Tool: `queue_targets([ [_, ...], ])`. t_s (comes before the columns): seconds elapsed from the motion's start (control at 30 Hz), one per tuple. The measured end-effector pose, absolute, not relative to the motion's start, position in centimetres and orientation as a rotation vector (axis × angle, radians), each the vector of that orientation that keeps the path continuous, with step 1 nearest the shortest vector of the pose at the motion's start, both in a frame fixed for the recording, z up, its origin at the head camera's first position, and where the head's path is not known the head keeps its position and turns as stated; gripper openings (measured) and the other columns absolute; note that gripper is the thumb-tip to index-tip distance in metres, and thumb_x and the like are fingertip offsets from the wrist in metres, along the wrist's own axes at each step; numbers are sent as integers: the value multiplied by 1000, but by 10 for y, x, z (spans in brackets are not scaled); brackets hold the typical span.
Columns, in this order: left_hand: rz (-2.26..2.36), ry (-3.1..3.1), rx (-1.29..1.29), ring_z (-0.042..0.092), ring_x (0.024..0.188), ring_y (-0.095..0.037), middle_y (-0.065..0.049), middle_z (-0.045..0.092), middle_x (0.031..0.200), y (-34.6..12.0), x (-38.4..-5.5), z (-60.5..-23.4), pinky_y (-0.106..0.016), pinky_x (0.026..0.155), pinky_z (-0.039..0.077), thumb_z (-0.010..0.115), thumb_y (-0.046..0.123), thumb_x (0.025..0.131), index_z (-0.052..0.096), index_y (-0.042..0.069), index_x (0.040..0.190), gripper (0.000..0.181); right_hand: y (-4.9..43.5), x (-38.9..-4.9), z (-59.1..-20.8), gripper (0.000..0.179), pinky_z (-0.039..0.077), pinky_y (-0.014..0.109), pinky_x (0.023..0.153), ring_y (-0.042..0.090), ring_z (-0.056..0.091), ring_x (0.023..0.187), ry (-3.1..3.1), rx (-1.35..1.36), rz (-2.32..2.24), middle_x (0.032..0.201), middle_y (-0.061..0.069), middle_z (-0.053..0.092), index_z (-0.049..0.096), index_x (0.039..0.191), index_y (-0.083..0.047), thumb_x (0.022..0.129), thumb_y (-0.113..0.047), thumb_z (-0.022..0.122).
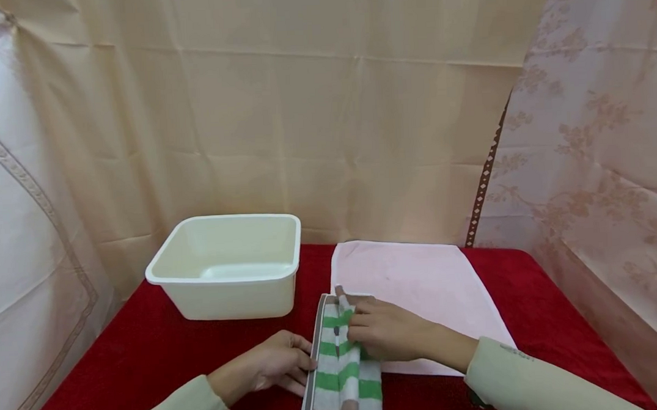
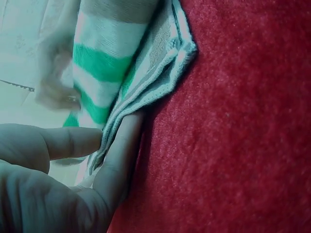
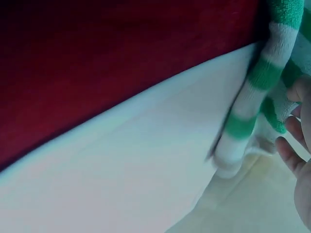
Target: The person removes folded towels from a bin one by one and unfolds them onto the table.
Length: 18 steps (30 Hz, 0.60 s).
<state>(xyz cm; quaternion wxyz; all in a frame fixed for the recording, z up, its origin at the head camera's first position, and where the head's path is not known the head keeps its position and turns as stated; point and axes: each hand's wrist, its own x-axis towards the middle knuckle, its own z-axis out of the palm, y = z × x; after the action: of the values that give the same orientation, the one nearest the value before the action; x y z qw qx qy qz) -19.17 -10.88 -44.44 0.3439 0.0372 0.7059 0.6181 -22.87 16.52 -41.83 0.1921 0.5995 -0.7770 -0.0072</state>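
A striped towel (image 1: 327,367), green, white and brown with a grey border, lies folded lengthwise in front of me. My left hand (image 1: 277,363) is at its left edge. In the left wrist view the thumb (image 2: 77,141) is on top and a finger (image 2: 121,150) is under the layered border, pinching it. From the right, my right hand (image 1: 391,330) holds the towel's far part with bent fingers, by a raised fold. The right wrist view has the fingers (image 3: 291,155) close against the striped cloth, with part of the hand out of frame.
An off-white plastic basin (image 1: 228,298) stands at the back left on the red table cover (image 1: 126,360). A pale pink cloth (image 1: 419,274) with a white border lies flat at the right, partly under my right arm. Beige curtains (image 1: 325,119) hang behind.
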Motion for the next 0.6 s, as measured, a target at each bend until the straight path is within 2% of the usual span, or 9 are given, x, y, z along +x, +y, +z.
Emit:
queue_targets([
  [0.2,1603,1833,105,73,75,-24,-16,74,94,-109,-191,-444,-43,68,63,63,-1,93,65,-6,114,22,229,-214,-422,26,51,26,84,9,57,97,-2280,1596,-22,103,-13,68,68,102,-25,83,-13,81],
  [0.33,1612,1837,112,73,75,-25,-16,74,93,-110,-190,-446,-44,67,63,63,-1,93,65,-6,114,22,263,-203,-432,28,52,26,81,9,57,97,-2326,1568,-63,105,-12,69,69,103,-25,82,-19,86],
  [0.6,1622,1846,123,71,72,-24,-16,72,92,-109,-191,-449,-41,65,63,62,-1,93,63,-7,113,21,291,-197,-438,33,51,28,81,10,57,98,-2357,1573,-136,108,-11,68,68,107,-26,81,-24,88],
])
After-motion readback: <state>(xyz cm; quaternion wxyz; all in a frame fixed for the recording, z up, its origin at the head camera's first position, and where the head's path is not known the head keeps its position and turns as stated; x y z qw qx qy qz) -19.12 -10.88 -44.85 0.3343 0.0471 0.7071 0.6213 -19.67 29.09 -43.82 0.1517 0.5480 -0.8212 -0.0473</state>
